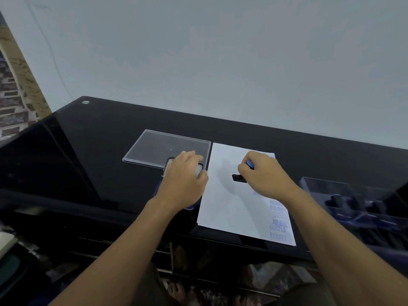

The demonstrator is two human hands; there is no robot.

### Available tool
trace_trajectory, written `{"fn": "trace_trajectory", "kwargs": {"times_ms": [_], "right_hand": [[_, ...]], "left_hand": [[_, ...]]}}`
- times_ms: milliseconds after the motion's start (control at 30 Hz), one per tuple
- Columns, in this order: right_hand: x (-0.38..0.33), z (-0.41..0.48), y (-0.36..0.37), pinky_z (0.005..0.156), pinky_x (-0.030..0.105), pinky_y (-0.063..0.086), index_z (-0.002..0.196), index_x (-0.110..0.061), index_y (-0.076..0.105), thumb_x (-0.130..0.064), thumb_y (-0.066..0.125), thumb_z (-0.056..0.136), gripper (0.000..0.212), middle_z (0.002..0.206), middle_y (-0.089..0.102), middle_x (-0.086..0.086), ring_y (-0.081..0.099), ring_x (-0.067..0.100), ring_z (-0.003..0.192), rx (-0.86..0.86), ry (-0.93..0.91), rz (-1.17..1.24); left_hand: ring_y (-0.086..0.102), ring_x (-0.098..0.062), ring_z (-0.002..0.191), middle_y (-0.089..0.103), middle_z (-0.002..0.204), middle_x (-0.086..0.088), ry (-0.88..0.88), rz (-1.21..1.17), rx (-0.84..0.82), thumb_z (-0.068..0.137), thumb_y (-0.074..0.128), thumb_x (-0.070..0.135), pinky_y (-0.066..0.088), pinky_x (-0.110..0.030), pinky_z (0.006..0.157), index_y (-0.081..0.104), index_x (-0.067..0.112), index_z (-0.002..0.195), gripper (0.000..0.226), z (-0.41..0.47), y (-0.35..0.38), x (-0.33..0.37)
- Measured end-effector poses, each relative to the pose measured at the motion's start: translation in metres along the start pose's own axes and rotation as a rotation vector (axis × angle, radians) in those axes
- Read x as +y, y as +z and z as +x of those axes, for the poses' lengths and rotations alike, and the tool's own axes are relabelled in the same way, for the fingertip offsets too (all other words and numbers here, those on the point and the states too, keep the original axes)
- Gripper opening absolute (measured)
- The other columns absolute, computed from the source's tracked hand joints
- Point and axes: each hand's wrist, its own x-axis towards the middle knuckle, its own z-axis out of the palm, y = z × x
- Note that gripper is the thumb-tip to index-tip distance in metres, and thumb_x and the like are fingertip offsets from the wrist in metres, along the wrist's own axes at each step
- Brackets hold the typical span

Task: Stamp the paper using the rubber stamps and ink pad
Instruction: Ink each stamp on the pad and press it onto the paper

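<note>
From the head view, the left hand [183, 184] lies over the ink pad [169, 168] on the black counter [99, 140], fingers curled over its far edge and thumb at its side, just left of the white paper [229, 208]. The right hand [265, 180] has its fingers clamped on a blue-handled rubber stamp [238, 178], black base down over the sheet's upper middle. Blue SAMPLE prints [278, 230] run along the paper's right edge, a clear plastic lid [159, 146] lies behind the pad, and a clear box [353, 195] holding dark stamps sits right of the paper.

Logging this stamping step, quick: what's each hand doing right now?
Left hand: holding the ink pad.
Right hand: gripping the rubber stamp over the paper.
</note>
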Motion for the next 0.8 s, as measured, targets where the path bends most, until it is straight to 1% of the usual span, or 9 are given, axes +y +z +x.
{"fn": "trace_trajectory", "kwargs": {"times_ms": [33, 100, 167, 267, 333, 467, 567, 667, 800], "right_hand": [[0.006, -0.002, -0.005, 0.058, 0.028, 0.044, 0.089, -0.011, 0.058, -0.023, 0.048, 0.097, 0.018, 0.083, 0.064, 0.002, 0.054, 0.014, 0.065, -0.004, 0.013, -0.015], [0.018, -0.004, -0.012, 0.056, 0.026, 0.043, 0.089, -0.010, 0.059, -0.024, 0.048, 0.097, 0.020, 0.082, 0.066, 0.003, 0.053, 0.012, 0.061, -0.005, 0.042, -0.037], [0.029, -0.005, -0.017, 0.057, 0.029, 0.043, 0.088, -0.008, 0.059, -0.025, 0.048, 0.096, 0.021, 0.083, 0.067, 0.007, 0.051, 0.014, 0.061, 0.002, 0.070, -0.044], [0.040, -0.007, -0.022, 0.058, 0.034, 0.044, 0.092, -0.001, 0.058, -0.026, 0.048, 0.095, 0.027, 0.087, 0.067, 0.014, 0.050, 0.017, 0.063, 0.020, 0.105, -0.037], [0.044, -0.009, -0.024, 0.059, 0.034, 0.042, 0.092, 0.001, 0.057, -0.027, 0.048, 0.096, 0.030, 0.089, 0.067, 0.017, 0.048, 0.018, 0.064, 0.023, 0.125, -0.033], [0.050, -0.012, -0.023, 0.061, 0.035, 0.041, 0.089, -0.001, 0.056, -0.026, 0.042, 0.097, 0.030, 0.090, 0.066, 0.014, 0.049, 0.020, 0.067, -0.010, 0.157, -0.042], [0.053, -0.014, -0.020, 0.058, 0.033, 0.041, 0.087, -0.006, 0.054, -0.026, 0.039, 0.099, 0.027, 0.085, 0.063, 0.009, 0.048, 0.018, 0.066, -0.057, 0.149, -0.083], [0.055, -0.015, -0.014, 0.056, 0.030, 0.040, 0.084, -0.013, 0.051, -0.029, 0.039, 0.101, 0.026, 0.084, 0.061, 0.004, 0.051, 0.016, 0.066, -0.094, 0.128, -0.126], [0.057, -0.017, -0.008, 0.055, 0.028, 0.038, 0.088, -0.013, 0.052, -0.030, 0.041, 0.104, 0.026, 0.079, 0.058, 0.002, 0.050, 0.015, 0.063, -0.131, 0.104, -0.134]], "left_hand": [[0.044, -0.019, 0.124, 0.053, 0.134, -0.004, 0.022, 0.000, 0.004, 0.097, 0.050, 0.020, 0.035, -0.033, 0.105, 0.055, 0.008, 0.128, 0.033, 0.001, 0.005, 0.004], [0.042, -0.019, 0.128, 0.051, 0.137, -0.003, 0.054, -0.002, -0.008, 0.098, 0.050, 0.022, 0.032, -0.033, 0.107, 0.053, 0.009, 0.133, 0.037, 0.001, 0.016, 0.010], [0.038, -0.016, 0.132, 0.047, 0.142, 0.000, 0.074, -0.010, -0.028, 0.099, 0.049, 0.025, 0.029, -0.034, 0.111, 0.049, 0.012, 0.138, 0.041, 0.002, 0.026, 0.017], [0.034, -0.014, 0.133, 0.044, 0.145, 0.002, 0.090, -0.017, -0.068, 0.100, 0.046, 0.027, 0.026, -0.033, 0.111, 0.047, 0.014, 0.140, 0.042, 0.004, 0.037, 0.028], [0.032, -0.013, 0.135, 0.042, 0.147, 0.002, 0.093, -0.012, -0.091, 0.101, 0.045, 0.027, 0.024, -0.032, 0.112, 0.046, 0.015, 0.141, 0.043, 0.004, 0.043, 0.034], [0.026, -0.013, 0.139, 0.039, 0.151, 0.003, 0.100, 0.012, -0.141, 0.101, 0.043, 0.027, 0.020, -0.032, 0.114, 0.043, 0.015, 0.144, 0.044, 0.003, 0.055, 0.042], [0.022, -0.014, 0.141, 0.037, 0.152, 0.002, 0.109, 0.032, -0.182, 0.102, 0.041, 0.027, 0.016, -0.034, 0.115, 0.041, 0.014, 0.145, 0.045, 0.002, 0.064, 0.044], [0.021, -0.014, 0.141, 0.036, 0.152, 0.001, 0.122, 0.059, -0.207, 0.102, 0.039, 0.029, 0.012, -0.037, 0.117, 0.041, 0.014, 0.145, 0.046, 0.003, 0.073, 0.043], [0.020, -0.016, 0.142, 0.035, 0.152, 0.000, 0.108, 0.091, -0.224, 0.102, 0.038, 0.030, 0.009, -0.041, 0.118, 0.040, 0.015, 0.146, 0.046, 0.005, 0.079, 0.042]]}}
